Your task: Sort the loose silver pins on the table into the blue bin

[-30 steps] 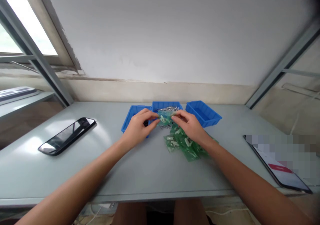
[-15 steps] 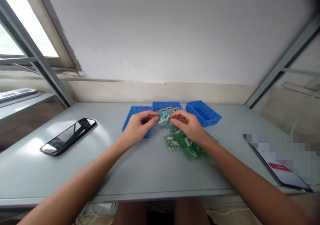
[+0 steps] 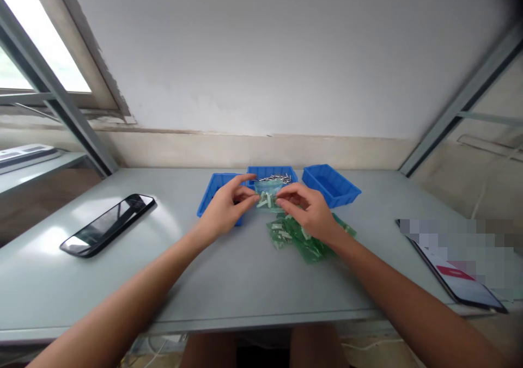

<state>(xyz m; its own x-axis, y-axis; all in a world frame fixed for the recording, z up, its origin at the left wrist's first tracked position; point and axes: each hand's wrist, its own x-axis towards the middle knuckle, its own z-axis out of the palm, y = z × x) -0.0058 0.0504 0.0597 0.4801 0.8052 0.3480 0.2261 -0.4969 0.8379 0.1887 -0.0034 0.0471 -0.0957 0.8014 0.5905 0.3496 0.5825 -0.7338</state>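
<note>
Between my two hands hangs a small clear greenish plastic bag [image 3: 267, 198] with several pale strips inside it. My left hand [image 3: 229, 202] pinches its left edge between thumb and fingers. On the opposite edge, my right hand [image 3: 304, 204] grips the bag the same way. Just below my right hand lies a heap of green plastic bags [image 3: 308, 248], also with pale pieces in them. Behind the held bag stands a blue bin [image 3: 253, 172] of loose shiny metal pieces [image 3: 281, 178], partly covered by the bag.
A second blue bin [image 3: 210, 191] is partly hidden behind my left hand. To the right stands a third blue bin [image 3: 333, 188]. A black phone [image 3: 108, 225] lies on the grey table [image 3: 229, 286] at left, and a tablet-like screen [image 3: 457, 275] lies at right.
The bag's pale strips now sit lower, and more of its upper part shows. Both hands still hold its edges, with my left fingers a little more spread.
</note>
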